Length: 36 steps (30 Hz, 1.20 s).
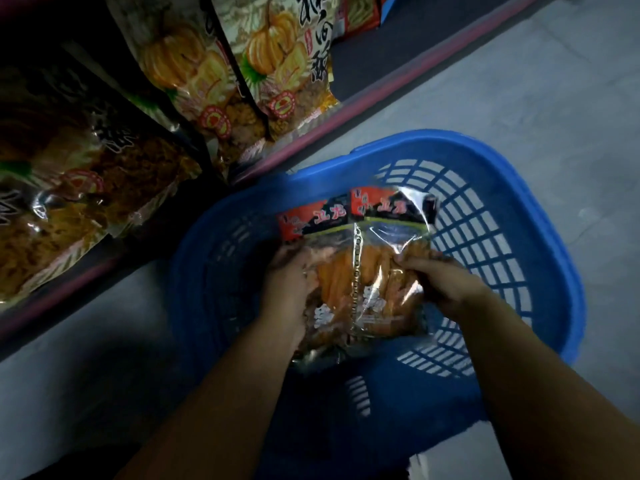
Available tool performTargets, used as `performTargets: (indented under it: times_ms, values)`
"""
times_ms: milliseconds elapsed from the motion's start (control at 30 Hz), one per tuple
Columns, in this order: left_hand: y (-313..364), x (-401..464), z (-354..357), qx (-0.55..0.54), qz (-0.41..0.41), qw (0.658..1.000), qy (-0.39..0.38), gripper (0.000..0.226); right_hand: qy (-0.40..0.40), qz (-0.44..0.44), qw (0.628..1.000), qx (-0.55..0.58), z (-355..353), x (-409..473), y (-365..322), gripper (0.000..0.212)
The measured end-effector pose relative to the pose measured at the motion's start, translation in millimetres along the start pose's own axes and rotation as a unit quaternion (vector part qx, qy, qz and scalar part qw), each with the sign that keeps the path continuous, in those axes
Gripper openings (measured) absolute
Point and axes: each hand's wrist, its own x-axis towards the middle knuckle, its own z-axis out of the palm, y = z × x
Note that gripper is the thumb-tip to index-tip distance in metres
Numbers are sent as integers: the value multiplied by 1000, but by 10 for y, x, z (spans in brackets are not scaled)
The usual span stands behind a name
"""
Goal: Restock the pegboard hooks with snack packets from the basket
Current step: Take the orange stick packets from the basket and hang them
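Blue plastic, slotted all round: the basket sits on the grey floor just beside the foot of the shelving. Over its middle the person holds 2 clear snack packets side by side, each with a red and black header card at the top and orange strips showing through the film. Both packets are lifted above the basket floor, header cards pointing away from the person.

Each hand has its grip closed on the packets. The left hand wraps around the left edge of the left packet, fingers curled in under the film. The right hand pinches the right packet at its upper right side, fingertips pressed into the crinkled plastic. Both forearms reach in from the bottom of the view, and the packets lie between the 2 hands.

To the left, larger pumpkin-printed bags hang in overlapping rows on the dark display, their lower ends near a reddish rail that runs along the base. The lighting is dim and the hands are slightly blurred.
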Motion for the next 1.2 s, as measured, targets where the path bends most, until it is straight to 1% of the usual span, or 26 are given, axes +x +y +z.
performTargets:
  times_ms: [67,133,233,300,400,467,500,600,700,767,800,833,900,933,967,1000,1067,1100,1133,1200]
  values:
    - [153,-253,-190,-27,27,999,23,22,-15,-44,999,8,62,-352,-158,25]
    - [342,-599,-386,-35,53,997,42,21,-16,-75,997,-14,178,-798,-311,25]
    - [780,-1269,-665,-29,72,993,88,16,-15,-97,995,-33,394,-1622,-643,20]
    - [1096,-1712,-807,-38,92,989,113,16,-4,-102,994,-26,523,-2151,-858,22]
    - [1778,-2500,-986,-51,130,980,139,28,-12,-88,996,17,702,-3039,-1338,35]
    - [2312,-3093,-1095,-62,155,975,147,31,-31,-97,995,11,840,-3682,-1753,48]
    - [2587,-3389,-1157,-69,167,972,151,30,-44,-110,993,3,922,-3997,-1965,48]
    - [3471,-4242,-1383,-109,217,956,163,18,-97,-169,980,-30,1244,-4912,-2658,31]
    - [4257,-4978,-1669,-150,281,928,192,13,-148,-269,947,-95,1613,-5593,-3288,12]
    - [4687,-5398,-1872,-157,342,901,216,10,-184,-334,917,-112,1904,-5950,-3698,14]
    - [4865,-5584,-1979,-151,375,885,230,11,-200,-357,905,-116,2050,-6129,-3868,9]
    - [5023,-5764,-2084,-142,407,869,243,11,-212,-374,896,-115,2197,-6306,-4012,16]
    - [5346,-6070,-2312,-135,470,836,250,13,-228,-412,875,-116,2487,-6609,-4274,47]
    - [5496,-6205,-2417,-135,501,818,247,16,-230,-432,863,-123,2629,-6750,-4394,57]
    - [5647,-6336,-2521,-133,530,802,243,21,-235,-456,849,-129,2768,-6903,-4504,59]
    - [5789,-6466,-2614,-131,557,786,234,26,-241,-483,831,-132,2899,-7057,-4607,54]
    - [6077,-6713,-2789,-133,602,761,203,32,-230,-549,795,-119,3137,-7355,-4799,44]
    - [6217,-6834,-2864,-132,622,748,189,32,-221,-578,778,-107,3239,-7491,-4886,48]
    - [6353,-6947,-2935,-132,641,736,174,31,-218,-604,761,-96,3338,-7606,-4963,57]
    - [6593,-7107,-3079,-139,665,721,136,30,-226,-637,733,-82,3528,-7823,-5083,70]
